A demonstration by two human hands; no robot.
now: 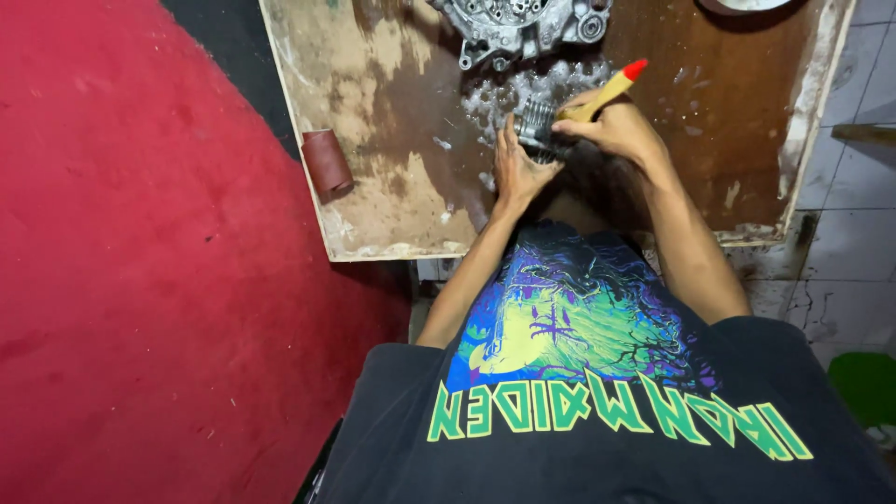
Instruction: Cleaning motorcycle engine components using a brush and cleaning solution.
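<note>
My left hand (516,171) lies flat on the wet wooden board (392,121), its fingers pressed against a small ribbed metal part (535,121) that is covered in soapy foam. A brush with a yellow handle and a red tip (611,89) is gripped in my right hand (618,129), with the bristle end down on the same part. White suds (523,91) spread across the board around it. The bristles are hidden behind my fingers.
A grey metal engine casing (518,28) sits at the far edge of the board. A roll of reddish-brown sandpaper (329,163) lies near the left edge. A red surface (140,280) fills the left. Pale tiles (849,233) and a green object (863,383) are on the right.
</note>
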